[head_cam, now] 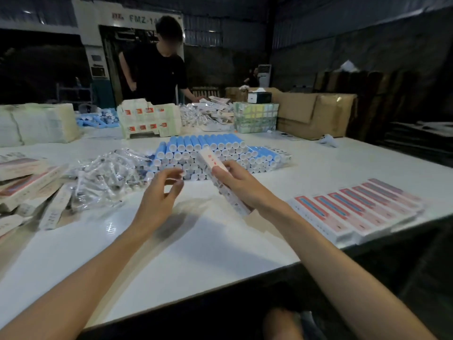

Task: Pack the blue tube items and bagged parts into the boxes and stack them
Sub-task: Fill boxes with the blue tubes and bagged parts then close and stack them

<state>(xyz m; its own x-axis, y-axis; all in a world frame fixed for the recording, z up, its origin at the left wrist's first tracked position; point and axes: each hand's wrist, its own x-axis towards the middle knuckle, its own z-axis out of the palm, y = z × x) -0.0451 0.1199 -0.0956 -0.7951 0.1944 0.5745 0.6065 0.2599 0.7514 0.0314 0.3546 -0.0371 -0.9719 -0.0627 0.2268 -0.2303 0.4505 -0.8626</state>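
White long box [215,168] gripped slantwise in right hand [242,185] above table [196,241]; left hand [159,195] just beside, fingers loosely curled, holding nothing. Blue tubes [208,150] stacked just behind, bagged parts [107,173] heaped to their left, closed boxes [355,207] rowed at right.

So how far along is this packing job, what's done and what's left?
Done: a row of closed red-and-white flat boxes lies along the right edge of the white table. In hand: the right hand grips one long white carton with red print; the left hand hovers beside it, seemingly empty. Left: a large stack of blue white-capped tubes, a heap of clear bagged parts, and loose cartons on the left.
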